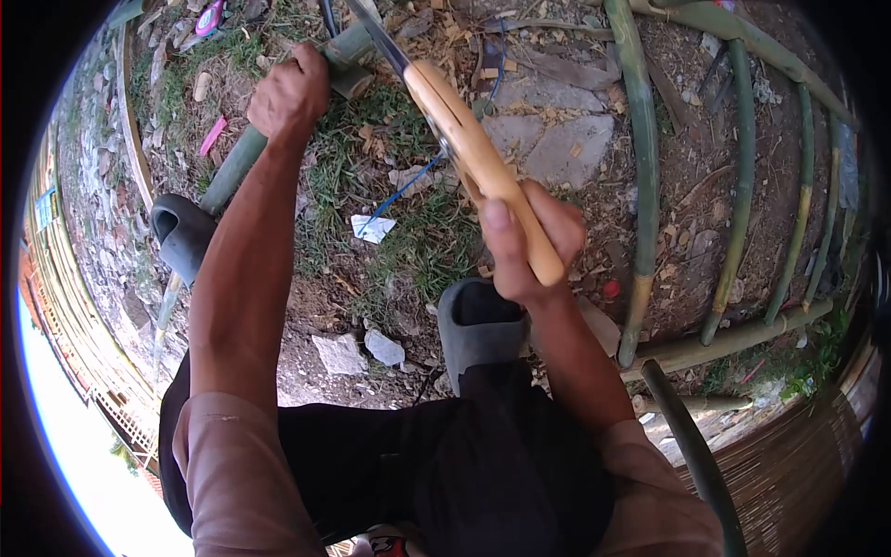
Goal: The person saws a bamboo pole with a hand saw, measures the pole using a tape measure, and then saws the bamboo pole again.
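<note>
Looks to me like you're on the cutting step. Your left hand is wrapped snugly round the green pole, which runs slantwise past your left shoe, and your right hand is curled firmly round the pale wooden handle. Can't tell if the blade actually touches the pole; its tip's out of view. I'd say the next move calls for a steady pole and fingers kept clear. Pole's round and smoothish, handle's long and rounded, flat stones look rough.
</note>
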A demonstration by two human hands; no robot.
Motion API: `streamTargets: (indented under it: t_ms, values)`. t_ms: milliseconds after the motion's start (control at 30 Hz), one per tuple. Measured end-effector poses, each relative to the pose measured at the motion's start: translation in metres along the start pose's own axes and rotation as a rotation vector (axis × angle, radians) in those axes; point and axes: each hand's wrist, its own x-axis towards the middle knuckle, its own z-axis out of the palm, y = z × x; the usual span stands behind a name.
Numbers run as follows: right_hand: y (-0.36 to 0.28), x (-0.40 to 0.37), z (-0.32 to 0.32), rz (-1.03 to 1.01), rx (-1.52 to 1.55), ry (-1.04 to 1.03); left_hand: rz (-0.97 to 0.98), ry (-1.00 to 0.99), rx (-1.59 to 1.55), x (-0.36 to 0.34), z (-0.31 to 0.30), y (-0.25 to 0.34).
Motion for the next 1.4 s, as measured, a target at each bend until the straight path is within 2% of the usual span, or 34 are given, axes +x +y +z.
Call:
streamTargets:
  t_ms: [33,100,167,233,333,400,500,567,600,667,767,867,900,933,1000,1033,1100,1167,1267,1333,1400]
  values:
    - [0.003,0.007,0.005,-0.017,0.015,-0.01,0.01,0.075,0.008,0.003,0.002,-0.002]
    - [0.007,0.001,0.009,0.109,0.135,0.011,-0.005,0.022,0.014,0.001,-0.001,-0.005]
    - [0.005,-0.046,-0.013,0.041,0.199,0.118,-0.003,-0.036,-0.008,0.005,-0.003,-0.002]
    - [-0.011,-0.077,-0.028,0.183,0.323,0.142,-0.032,0.0,-0.012,0.002,0.0,-0.003]
    - [-0.008,-0.057,-0.027,0.126,0.267,0.068,-0.022,0.013,-0.019,0.017,-0.001,-0.006]
    - [-0.001,-0.065,-0.028,0.21,0.322,0.123,-0.016,0.071,0.01,0.016,0.006,-0.006]
    - [-0.002,-0.071,-0.031,0.099,0.174,0.058,-0.007,0.047,0.017,0.012,0.004,-0.003]
    - [-0.014,-0.086,-0.041,0.063,0.194,0.08,-0.02,0.019,0.01,0.014,-0.002,-0.002]
    - [-0.02,-0.081,-0.039,0.038,0.21,0.088,-0.004,0.057,0.035,0.01,-0.002,-0.002]
    - [-0.014,-0.062,-0.02,0.052,0.226,0.117,-0.011,-0.013,0.01,0.01,-0.004,-0.002]
    - [-0.006,0.027,0.024,-0.042,0.07,0.036,-0.016,-0.016,-0.006,0.008,-0.005,-0.001]
    - [-0.006,0.018,0.019,0.066,0.164,0.022,-0.004,-0.007,0.014,0.012,-0.003,-0.005]
    - [-0.004,-0.006,0.007,0.025,0.178,0.064,0.075,-0.035,0.006,0.001,-0.015,0.001]
    - [-0.006,-0.025,-0.001,0.018,0.168,0.047,0.06,-0.034,-0.008,0.003,-0.009,0.002]
    - [-0.006,-0.049,-0.01,0.055,0.297,0.144,0.003,0.046,0.018,0.009,0.001,-0.006]
    - [-0.004,-0.034,-0.005,-0.006,0.22,0.113,0.022,0.051,0.018,0.007,0.0,-0.006]
    - [0.005,0.017,0.02,0.055,0.13,0.03,0.071,0.059,0.015,-0.004,-0.005,-0.003]
    - [0.008,0.029,0.033,0.052,0.15,0.027,0.115,0.086,0.017,-0.006,-0.011,-0.004]
    - [-0.003,-0.007,0.009,0.037,0.162,0.04,0.122,0.103,0.012,0.0,-0.003,0.0]
    - [-0.01,-0.038,0.001,0.099,0.366,0.178,0.017,0.074,0.021,0.006,0.003,-0.006]
    - [-0.002,-0.017,0.011,0.089,0.281,0.124,0.023,0.057,0.006,0.006,0.003,-0.007]
